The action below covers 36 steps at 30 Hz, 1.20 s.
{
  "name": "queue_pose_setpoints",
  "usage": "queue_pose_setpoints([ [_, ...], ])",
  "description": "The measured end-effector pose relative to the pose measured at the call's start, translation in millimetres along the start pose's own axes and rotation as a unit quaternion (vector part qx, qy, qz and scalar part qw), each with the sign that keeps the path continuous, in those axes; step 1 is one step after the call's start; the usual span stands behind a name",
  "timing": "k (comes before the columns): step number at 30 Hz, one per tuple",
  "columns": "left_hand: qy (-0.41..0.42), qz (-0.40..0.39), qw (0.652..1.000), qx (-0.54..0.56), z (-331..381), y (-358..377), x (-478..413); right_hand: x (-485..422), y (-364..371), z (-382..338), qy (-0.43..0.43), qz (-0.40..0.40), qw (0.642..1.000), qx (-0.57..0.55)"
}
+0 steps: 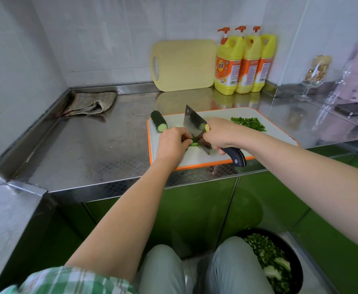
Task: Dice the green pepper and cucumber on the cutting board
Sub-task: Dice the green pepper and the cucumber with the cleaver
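Observation:
A white cutting board with an orange rim (280, 136) lies on the steel counter. My left hand (172, 145) curls its fingers over a small cucumber piece (194, 144) near the board's front left. My right hand (217, 133) grips a cleaver (193, 122) by its dark handle, the blade set against that piece. A dark green cucumber chunk (159, 121) rests on the board's far left corner. Diced green pepper (249, 123) is heaped at the board's far right.
A wooden board (184, 64) and three yellow detergent bottles (244, 60) stand by the back wall. A folded cloth (91, 103) lies at the left. A glass (313, 77) and a phone (356, 108) sit right. On the floor is a black bin (280, 259) of green scraps.

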State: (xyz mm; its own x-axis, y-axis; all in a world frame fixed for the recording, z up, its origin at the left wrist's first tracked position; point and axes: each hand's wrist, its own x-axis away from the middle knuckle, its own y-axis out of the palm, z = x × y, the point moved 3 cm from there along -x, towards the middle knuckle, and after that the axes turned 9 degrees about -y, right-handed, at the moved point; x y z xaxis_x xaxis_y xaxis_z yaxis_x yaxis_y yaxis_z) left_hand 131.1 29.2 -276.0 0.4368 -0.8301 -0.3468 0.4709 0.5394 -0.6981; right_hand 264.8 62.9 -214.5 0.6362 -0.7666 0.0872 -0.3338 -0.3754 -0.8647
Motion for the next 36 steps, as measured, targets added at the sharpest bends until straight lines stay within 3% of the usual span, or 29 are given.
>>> queue_pose_setpoints([
  [10,-0.009,-0.002,1.000,0.003,-2.2,0.6,-1.4,-9.7,11.7,-1.6,0.008,-0.002,1.000,0.020],
  [19,-0.005,0.002,1.000,-0.014,-2.3,-1.6,1.1,-8.6,9.1,10.4,-0.019,0.079,0.997,-0.017],
  [28,-0.023,0.007,1.000,0.019,-4.4,-0.8,-0.6,-2.1,7.5,-6.5,-0.003,0.004,0.997,0.074],
  [36,-0.028,0.008,0.999,0.022,-5.1,-0.6,-1.5,-13.1,12.3,1.9,0.008,0.007,1.000,0.003],
])
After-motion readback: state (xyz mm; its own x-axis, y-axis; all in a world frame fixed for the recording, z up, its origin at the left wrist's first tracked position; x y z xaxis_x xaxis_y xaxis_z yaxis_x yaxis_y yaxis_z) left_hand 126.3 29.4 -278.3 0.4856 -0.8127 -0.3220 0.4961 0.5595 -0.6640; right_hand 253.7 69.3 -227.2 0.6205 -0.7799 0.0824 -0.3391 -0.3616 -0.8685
